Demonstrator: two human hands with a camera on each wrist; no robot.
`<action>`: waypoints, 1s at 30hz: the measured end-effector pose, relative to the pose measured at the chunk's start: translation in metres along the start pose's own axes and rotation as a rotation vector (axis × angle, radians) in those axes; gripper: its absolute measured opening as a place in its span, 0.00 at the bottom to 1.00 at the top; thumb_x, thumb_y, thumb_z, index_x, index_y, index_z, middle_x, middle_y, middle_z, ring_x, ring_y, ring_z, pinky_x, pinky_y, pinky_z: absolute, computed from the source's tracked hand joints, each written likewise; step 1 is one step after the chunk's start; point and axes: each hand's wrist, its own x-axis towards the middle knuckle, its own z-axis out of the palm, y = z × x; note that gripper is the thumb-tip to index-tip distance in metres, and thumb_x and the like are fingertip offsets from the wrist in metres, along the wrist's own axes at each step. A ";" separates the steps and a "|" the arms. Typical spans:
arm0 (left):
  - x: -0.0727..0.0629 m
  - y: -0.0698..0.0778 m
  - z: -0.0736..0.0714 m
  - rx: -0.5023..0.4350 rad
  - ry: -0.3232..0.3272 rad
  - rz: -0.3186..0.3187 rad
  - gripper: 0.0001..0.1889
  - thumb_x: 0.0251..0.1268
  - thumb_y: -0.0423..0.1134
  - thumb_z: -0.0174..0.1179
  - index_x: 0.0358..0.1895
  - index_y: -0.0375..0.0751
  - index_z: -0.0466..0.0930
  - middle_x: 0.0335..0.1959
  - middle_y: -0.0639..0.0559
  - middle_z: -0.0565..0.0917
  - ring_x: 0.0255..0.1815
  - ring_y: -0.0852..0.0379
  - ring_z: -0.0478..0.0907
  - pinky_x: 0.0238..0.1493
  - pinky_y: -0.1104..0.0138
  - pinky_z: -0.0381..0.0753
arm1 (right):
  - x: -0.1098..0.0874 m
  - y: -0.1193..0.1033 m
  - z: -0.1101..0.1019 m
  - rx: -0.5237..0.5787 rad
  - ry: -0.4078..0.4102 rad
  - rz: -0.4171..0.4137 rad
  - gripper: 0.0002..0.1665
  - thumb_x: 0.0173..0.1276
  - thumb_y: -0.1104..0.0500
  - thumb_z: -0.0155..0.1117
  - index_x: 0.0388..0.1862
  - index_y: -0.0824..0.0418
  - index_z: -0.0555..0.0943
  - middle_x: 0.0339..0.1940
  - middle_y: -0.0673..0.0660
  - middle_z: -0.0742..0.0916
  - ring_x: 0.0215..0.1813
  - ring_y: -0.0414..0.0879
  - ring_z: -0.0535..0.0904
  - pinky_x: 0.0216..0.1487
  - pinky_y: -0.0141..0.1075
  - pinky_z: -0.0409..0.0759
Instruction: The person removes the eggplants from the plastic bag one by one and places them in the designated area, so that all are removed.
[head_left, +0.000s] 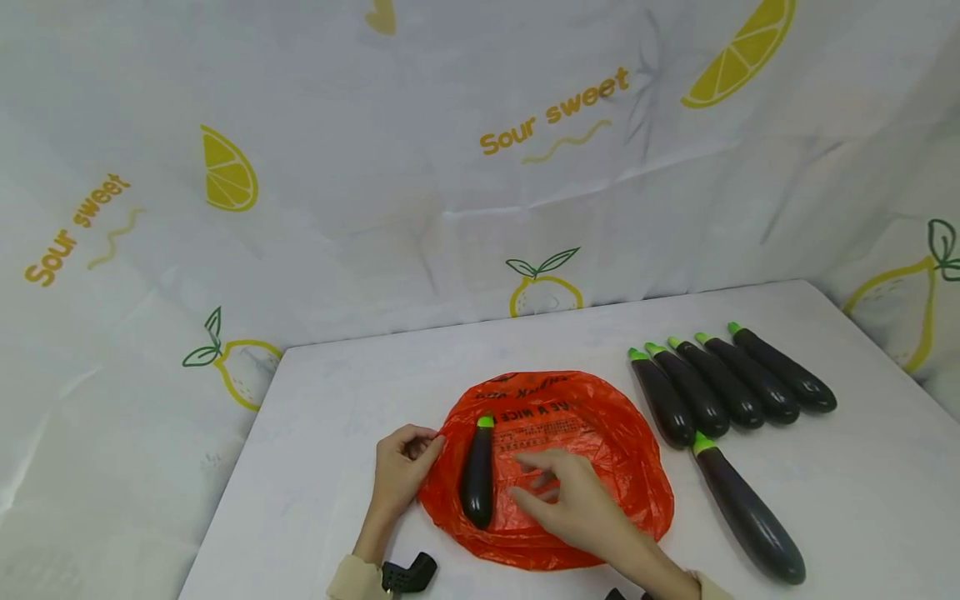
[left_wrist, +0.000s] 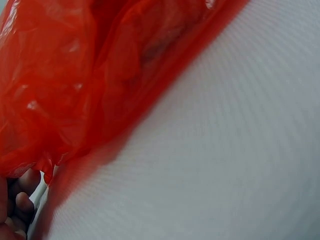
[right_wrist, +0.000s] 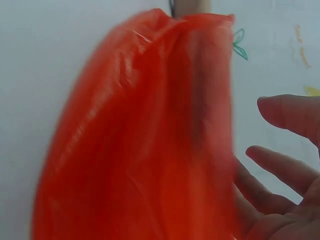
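A red plastic bag with black print lies spread wide on the table, its rim rolled outward. Inside it, toward the left, rests one dark eggplant with a green stem end. My left hand pinches the bag's left rim between thumb and curled fingers; in the left wrist view the fingers sit at the bunched plastic. Over the bag's opening hovers my right hand, thumb and fingers spread with nothing between them. The right wrist view shows those fingers beside the bag's red side.
Several eggplants lie side by side in a slanted row right of the bag. Another eggplant lies nearer, its stem end by the row. Behind the white table hangs a lemon-printed cloth.
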 end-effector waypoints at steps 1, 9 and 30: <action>0.000 0.004 -0.001 -0.007 0.000 0.003 0.04 0.57 0.27 0.70 0.34 0.29 0.87 0.23 0.41 0.82 0.26 0.67 0.68 0.30 0.77 0.70 | 0.002 0.001 0.003 0.000 -0.006 0.002 0.28 0.66 0.53 0.74 0.60 0.67 0.83 0.58 0.67 0.86 0.41 0.42 0.84 0.39 0.30 0.86; -0.003 0.018 -0.004 -0.040 -0.006 0.023 0.03 0.57 0.25 0.69 0.34 0.28 0.86 0.23 0.41 0.81 0.25 0.67 0.69 0.29 0.76 0.71 | 0.007 0.003 0.025 0.061 -0.029 -0.012 0.33 0.66 0.53 0.74 0.63 0.72 0.80 0.57 0.71 0.85 0.38 0.46 0.86 0.34 0.30 0.86; 0.000 0.010 -0.001 -0.005 0.007 0.002 0.05 0.56 0.23 0.70 0.34 0.34 0.88 0.23 0.41 0.82 0.25 0.66 0.69 0.29 0.77 0.73 | 0.016 0.011 0.056 0.109 -0.049 -0.011 0.48 0.65 0.52 0.74 0.73 0.79 0.65 0.50 0.66 0.86 0.31 0.35 0.85 0.33 0.24 0.83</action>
